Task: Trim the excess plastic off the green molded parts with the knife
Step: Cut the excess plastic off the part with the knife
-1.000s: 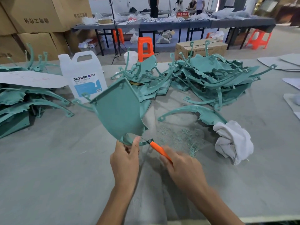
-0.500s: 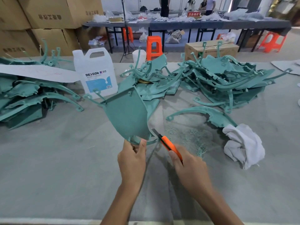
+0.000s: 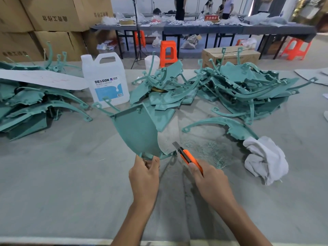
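Observation:
My left hand (image 3: 144,176) pinches the lower tip of a green molded part (image 3: 136,132), a curved shield-shaped panel held upright over the table. An orange utility knife (image 3: 189,158) is gripped in my right hand (image 3: 211,183), its blade out and pointing up-left. The blade tip sits just right of the part's lower right edge, with a small gap between them. Green shavings (image 3: 207,148) lie on the table behind the knife. A big pile of green parts (image 3: 245,89) is at the back right, another pile (image 3: 26,103) at the left.
A white DEXCON jug (image 3: 106,80) stands behind the held part. A crumpled white cloth (image 3: 264,158) lies to the right, one loose curved green part (image 3: 221,126) beside it. Cardboard boxes (image 3: 53,18) stack at the back left. People, tables and orange stools are far behind.
The knife blade has slid up and to the right, off the part's lower edge, and now stands clear of it. My left hand keeps the same hold.

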